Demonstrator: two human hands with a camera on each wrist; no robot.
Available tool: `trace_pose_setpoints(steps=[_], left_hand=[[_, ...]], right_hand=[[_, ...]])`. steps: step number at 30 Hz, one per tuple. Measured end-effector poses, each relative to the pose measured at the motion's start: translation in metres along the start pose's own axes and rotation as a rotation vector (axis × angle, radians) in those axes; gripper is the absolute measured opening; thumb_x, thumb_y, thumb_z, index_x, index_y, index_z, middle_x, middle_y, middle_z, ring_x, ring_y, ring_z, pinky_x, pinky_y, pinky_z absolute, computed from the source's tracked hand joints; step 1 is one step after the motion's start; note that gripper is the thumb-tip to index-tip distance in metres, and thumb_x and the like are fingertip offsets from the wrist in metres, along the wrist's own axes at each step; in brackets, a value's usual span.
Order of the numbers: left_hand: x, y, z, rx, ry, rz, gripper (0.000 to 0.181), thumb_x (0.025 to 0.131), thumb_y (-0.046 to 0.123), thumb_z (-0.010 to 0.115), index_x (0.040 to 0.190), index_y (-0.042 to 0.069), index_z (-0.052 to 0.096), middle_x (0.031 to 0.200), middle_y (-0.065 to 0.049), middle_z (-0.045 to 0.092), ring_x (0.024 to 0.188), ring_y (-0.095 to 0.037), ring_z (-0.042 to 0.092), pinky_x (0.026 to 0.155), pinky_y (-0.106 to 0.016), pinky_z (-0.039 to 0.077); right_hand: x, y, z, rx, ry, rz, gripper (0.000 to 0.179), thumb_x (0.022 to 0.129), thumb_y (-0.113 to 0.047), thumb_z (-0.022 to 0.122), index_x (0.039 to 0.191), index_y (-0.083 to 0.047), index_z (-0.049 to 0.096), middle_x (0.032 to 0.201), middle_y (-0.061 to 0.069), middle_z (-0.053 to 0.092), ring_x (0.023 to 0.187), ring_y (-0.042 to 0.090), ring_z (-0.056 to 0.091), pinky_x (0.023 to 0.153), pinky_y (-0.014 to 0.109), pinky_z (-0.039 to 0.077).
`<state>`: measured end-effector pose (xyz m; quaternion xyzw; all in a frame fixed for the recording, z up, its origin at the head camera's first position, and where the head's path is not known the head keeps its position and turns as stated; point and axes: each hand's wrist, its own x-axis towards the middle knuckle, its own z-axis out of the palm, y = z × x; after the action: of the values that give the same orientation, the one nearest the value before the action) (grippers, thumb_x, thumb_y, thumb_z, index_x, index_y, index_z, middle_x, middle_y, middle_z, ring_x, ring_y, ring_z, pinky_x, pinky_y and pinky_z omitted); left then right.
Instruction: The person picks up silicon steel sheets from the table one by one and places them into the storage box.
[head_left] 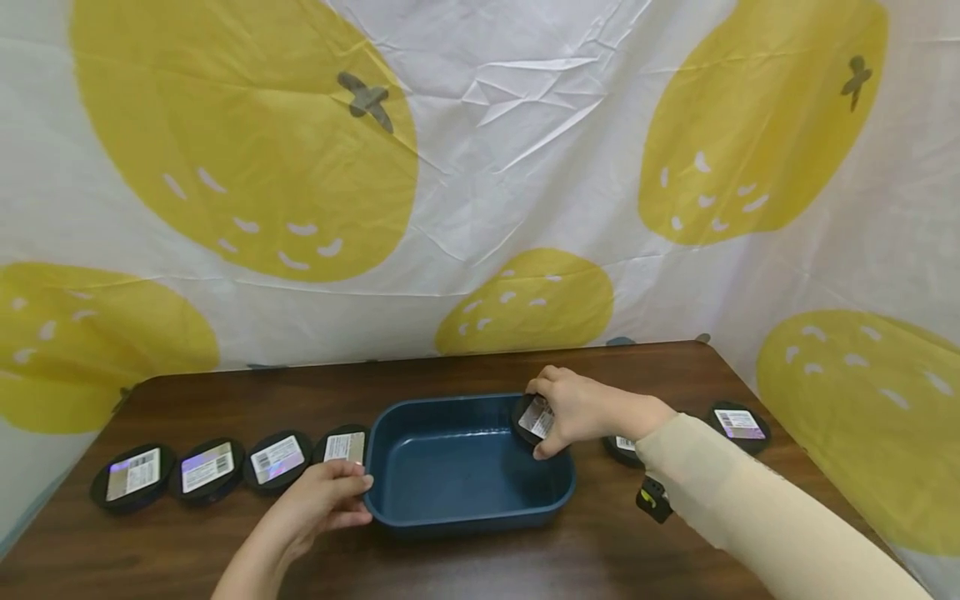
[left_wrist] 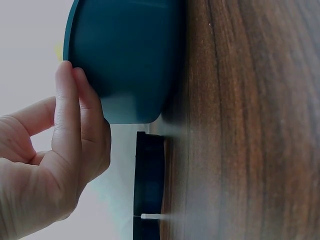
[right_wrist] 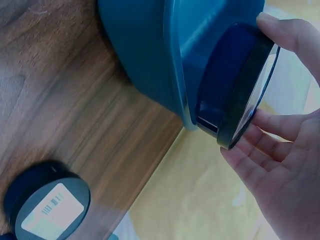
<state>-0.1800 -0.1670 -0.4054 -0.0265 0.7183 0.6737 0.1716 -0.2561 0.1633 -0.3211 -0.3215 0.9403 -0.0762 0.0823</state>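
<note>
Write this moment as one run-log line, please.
left hand: touches blue bin at left end | right hand: grips round black container at bin's right end | table: similar containers either side

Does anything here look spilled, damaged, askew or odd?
Nothing looks spilled or damaged. The black container in the right hand tilts at the right end of the blue bin, but it is held, so that seems ordinary. Only the patterned cloth behind the table looks off: creased high in the head view.

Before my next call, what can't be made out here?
Head view: label print, too small to read.
Head view: held container, partly covered by the right hand.
Head view: another container, partly behind the right sleeve.
Left wrist view: blue tub, cut off by top edge.
</note>
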Motion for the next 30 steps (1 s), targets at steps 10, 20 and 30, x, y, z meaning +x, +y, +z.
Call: trace_pose_setpoints(steps=[10, 20, 30], left_hand=[[0.0, 0.002, 0.002, -0.006, 0.016, -0.012, 0.017, 0.091, 0.003, 0.052, 0.101, -0.01, 0.049, 0.073, -0.007, 0.054, 0.057, -0.014, 0.061, 0.059, -0.027, 0.057], [0.0, 0.001, 0.002, -0.017, 0.023, -0.011, 0.018, 0.091, 0.003, 0.052, 0.102, -0.011, 0.048, 0.074, -0.007, 0.054, 0.057, -0.014, 0.061, 0.058, -0.027, 0.057], [0.0, 0.001, 0.001, -0.025, 0.022, -0.007, 0.018, 0.091, 0.002, 0.053, 0.102, -0.011, 0.047, 0.075, -0.008, 0.054, 0.057, -0.014, 0.061, 0.059, -0.027, 0.057]], right_hand=[[0.003, -0.006, 0.005, -0.002, -0.02, -0.02, 0.081, 0.064, -0.039, 0.08, 0.126, 0.004, 0.05, 0.116, 0.013, 0.048, 0.093, 0.021, 0.047, 0.07, 0.028, 0.047], [0.009, -0.014, 0.012, 0.002, -0.078, -0.035, 0.082, 0.066, -0.038, 0.079, 0.129, 0.004, 0.048, 0.117, 0.011, 0.047, 0.094, 0.02, 0.045, 0.073, 0.029, 0.047], [0.015, -0.019, 0.02, -0.028, -0.093, -0.031, 0.082, 0.063, -0.038, 0.081, 0.128, 0.002, 0.049, 0.115, 0.009, 0.048, 0.096, 0.02, 0.046, 0.076, 0.028, 0.047]])
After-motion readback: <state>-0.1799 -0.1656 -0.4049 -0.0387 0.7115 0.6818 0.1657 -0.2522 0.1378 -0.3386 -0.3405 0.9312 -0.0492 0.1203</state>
